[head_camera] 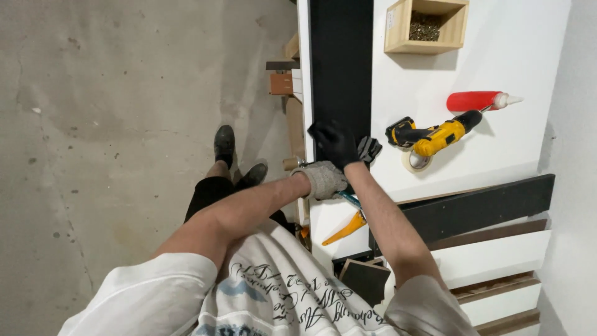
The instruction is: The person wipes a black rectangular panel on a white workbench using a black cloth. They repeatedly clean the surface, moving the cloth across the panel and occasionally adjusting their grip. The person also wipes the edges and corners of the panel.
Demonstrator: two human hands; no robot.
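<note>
A long black board (341,62) lies along the edge of a white table (497,50). My right hand (336,144), in a dark glove, presses on the board's near end with its fingers curled over it. Just below, at the table's edge, my left hand (320,179) in a grey knit glove is closed around the same end of the board. What lies under its palm is hidden. An orange-handled tool (343,230) with a teal part sticks out beneath my forearms.
A yellow and black cordless drill (432,137) lies on a roll of tape (415,162). Beyond them are a red glue bottle (476,101) and a wooden box of screws (426,26). Black and white panels (485,208) are stacked at right. My feet (225,144) stand on concrete floor.
</note>
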